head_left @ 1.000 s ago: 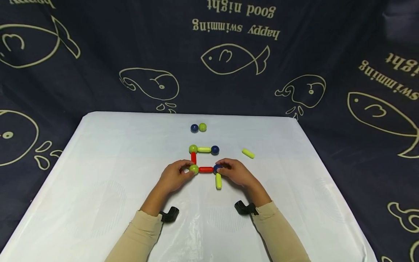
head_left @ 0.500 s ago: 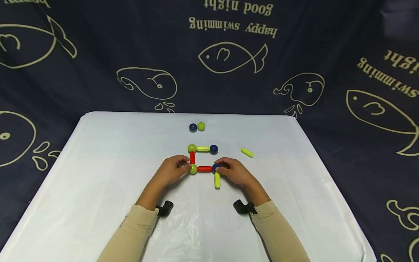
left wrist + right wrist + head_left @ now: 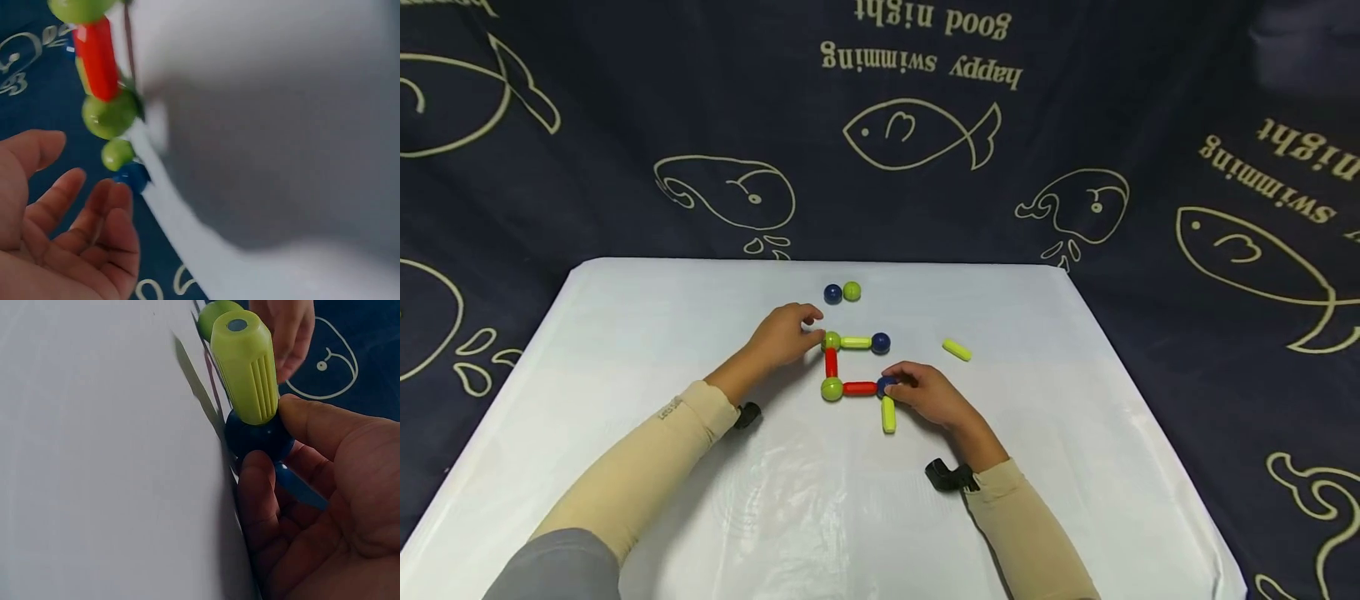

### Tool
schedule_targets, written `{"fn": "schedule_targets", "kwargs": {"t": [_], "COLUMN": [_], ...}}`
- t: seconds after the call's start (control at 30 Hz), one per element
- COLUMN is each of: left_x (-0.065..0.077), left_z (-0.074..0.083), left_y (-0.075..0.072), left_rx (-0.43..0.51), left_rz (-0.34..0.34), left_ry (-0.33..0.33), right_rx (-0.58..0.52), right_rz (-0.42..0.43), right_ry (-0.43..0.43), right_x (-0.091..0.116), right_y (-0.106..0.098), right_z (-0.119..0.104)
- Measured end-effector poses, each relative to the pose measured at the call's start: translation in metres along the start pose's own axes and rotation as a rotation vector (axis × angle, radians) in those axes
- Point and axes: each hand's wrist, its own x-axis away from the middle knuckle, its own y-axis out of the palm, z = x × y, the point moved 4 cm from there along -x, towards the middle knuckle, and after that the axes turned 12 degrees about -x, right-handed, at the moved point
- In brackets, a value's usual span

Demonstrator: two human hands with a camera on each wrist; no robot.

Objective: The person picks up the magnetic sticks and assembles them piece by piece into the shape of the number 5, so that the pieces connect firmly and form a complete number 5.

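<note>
My right hand [image 3: 931, 395] pinches a dark blue ball [image 3: 259, 439] between thumb and fingers. From that ball a yellow-green ribbed stick [image 3: 245, 369] with a grey disc in its end points toward me, while a red stick [image 3: 860, 388] links it to a green ball [image 3: 831, 389]. Another red stick [image 3: 831, 363] runs back to a second green ball [image 3: 831, 341], which joins a yellow-green stick [image 3: 856, 342] ending in a blue ball [image 3: 881, 343]. Just left of the back green ball, my left hand [image 3: 784, 335] has loosely bent fingers and holds nothing; the left wrist view shows a gap.
Toward the back of the white table [image 3: 625, 350], a loose blue ball [image 3: 832, 293] and green ball [image 3: 852, 291] sit side by side. One yellow-green stick [image 3: 957, 349] lies apart on the right. Dark cloth printed with fish [image 3: 921, 133] hangs behind the table.
My left hand has let go of the front green ball and moved back beside the rear one. The right hand stays on its blue ball. The whole view has shifted slightly.
</note>
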Motion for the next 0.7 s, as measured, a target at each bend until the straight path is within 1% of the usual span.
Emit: {"fn": "schedule_targets", "kwargs": {"t": [0.13, 0.2, 0.27, 0.37, 0.47, 0.57, 0.6, 0.7], "left_x": [-0.024, -0.034, -0.042, -0.053, -0.061, -0.067, -0.069, -0.075], "left_z": [-0.012, -0.018, -0.022, -0.022, -0.020, -0.020, -0.021, -0.024], "left_y": [-0.005, -0.007, -0.006, -0.001, 0.005, 0.008, 0.010, 0.017], "left_rx": [0.044, 0.075, 0.097, 0.105, 0.115, 0.141, 0.155, 0.215], "left_rz": [0.053, 0.083, 0.094, 0.066, 0.041, 0.040, 0.039, 0.023], "left_ry": [0.010, -0.012, -0.034, -0.042, -0.055, -0.099, -0.118, -0.177], "right_rx": [0.001, -0.004, -0.001, 0.002, -0.005, -0.022, -0.026, -0.038], "right_rz": [0.000, -0.011, -0.013, -0.001, 0.005, -0.001, -0.006, 0.001], "right_ry": [-0.003, -0.015, -0.016, -0.017, -0.019, -0.030, -0.030, -0.027], "right_x": [-0.002, -0.002, -0.002, 0.000, 0.002, 0.002, 0.003, 0.002], "right_y": [0.000, 0.000, 0.000, -0.003, -0.003, -0.002, -0.001, 0.001], "right_z": [-0.001, -0.002, -0.002, -0.002, -0.001, 0.000, -0.003, -0.002]}}
